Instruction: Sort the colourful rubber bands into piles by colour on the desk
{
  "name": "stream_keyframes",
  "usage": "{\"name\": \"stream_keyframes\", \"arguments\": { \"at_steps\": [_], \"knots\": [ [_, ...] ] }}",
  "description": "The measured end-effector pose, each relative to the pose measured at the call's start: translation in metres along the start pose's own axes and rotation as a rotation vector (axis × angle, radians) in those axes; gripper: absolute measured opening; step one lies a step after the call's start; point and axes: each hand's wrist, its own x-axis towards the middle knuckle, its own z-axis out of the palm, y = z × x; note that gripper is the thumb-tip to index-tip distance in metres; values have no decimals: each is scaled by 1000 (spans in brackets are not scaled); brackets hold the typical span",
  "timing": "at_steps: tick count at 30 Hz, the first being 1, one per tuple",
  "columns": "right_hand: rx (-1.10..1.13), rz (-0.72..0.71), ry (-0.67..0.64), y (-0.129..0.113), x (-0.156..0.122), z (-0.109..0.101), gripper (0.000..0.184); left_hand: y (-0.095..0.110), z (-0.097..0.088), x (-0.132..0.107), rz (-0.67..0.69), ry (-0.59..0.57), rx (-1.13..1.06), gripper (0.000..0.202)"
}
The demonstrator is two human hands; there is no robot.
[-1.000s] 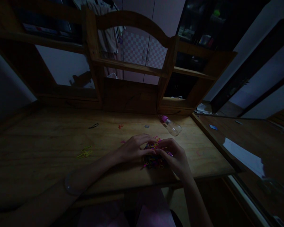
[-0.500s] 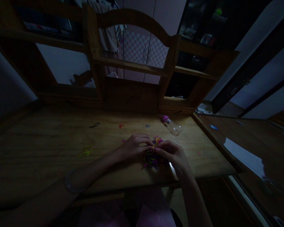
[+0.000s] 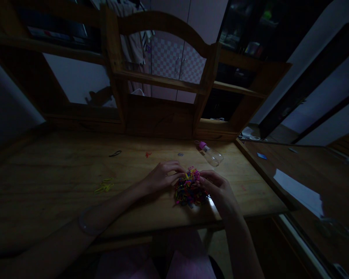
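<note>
A heap of small coloured elastic bands (image 3: 189,192) lies on the wooden desk in front of me, mixed pink, yellow, blue, black and other colours. My left hand (image 3: 165,177) reaches its left edge, thumb and fingers apart, their tips touching the bands. On the other side, my right hand (image 3: 219,188) has thumb and forefinger closed on pink elastic bands (image 3: 197,176) at the top of the heap. Away to the left is a small group of yellow bands (image 3: 105,185). Behind the heap lie red bands (image 3: 148,154), a grey band (image 3: 180,154) and a dark band (image 3: 115,153).
A clear bottle with a purple cap (image 3: 212,155) lies on its side behind my right hand. The desk's wooden shelf unit (image 3: 163,83) rises at the back. To the right, a lower brown surface holds white paper (image 3: 298,192) and a blue card (image 3: 261,155). The room is dim.
My hands, whose fingertips met over the heap, have moved apart, the left one going left. More of the heap shows between them, with pink bands at the right fingertips.
</note>
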Motion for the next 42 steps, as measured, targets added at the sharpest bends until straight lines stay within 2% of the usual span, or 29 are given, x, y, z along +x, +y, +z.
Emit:
{"name": "stream_keyframes", "arguments": {
  "at_steps": [4,9,12,15,19,22,24,26,28,32,34,36,38,40,42],
  "knots": [
    [7,1,-4,1,0,0,25,-2,-7,5,-78,154,-4,16],
    [-70,-26,-8,-7,-2,8,20,-23,-24,13,-282,463,-181,24],
    [-173,-128,-15,-9,-1,29,15,-40,-41,16,-371,660,-265,30],
    [-325,-260,-72,-3,5,60,9,-54,-55,17,-404,803,-257,32],
    [-580,-422,-82,16,20,99,13,-63,-60,16,-421,834,-264,33],
    [-701,-410,-114,28,31,117,21,-61,-55,16,-431,800,-259,35],
    [-703,-400,-138,30,34,121,25,-57,-52,16,-438,772,-249,35],
    [-667,-411,-154,25,33,117,25,-52,-50,17,-430,745,-238,35],
    [-632,-428,-131,13,31,102,21,-47,-48,17,-413,718,-237,34],
    [-621,-497,53,-17,40,45,17,-46,-42,17,-386,646,-252,33],
    [-669,-524,86,-26,53,11,15,-49,-37,16,-378,594,-240,30],
    [-754,-494,4,-27,67,-17,18,-51,-32,13,-412,523,-181,27],
    [-811,-436,-117,-23,80,-33,19,-55,-28,9,-463,416,-66,25],
    [-862,-372,-214,-16,89,-36,21,-60,-27,4,-471,308,76,24],
    [-928,-337,-306,-10,95,-32,18,-65,-28,-1,-420,225,198,24]
  ]
}}
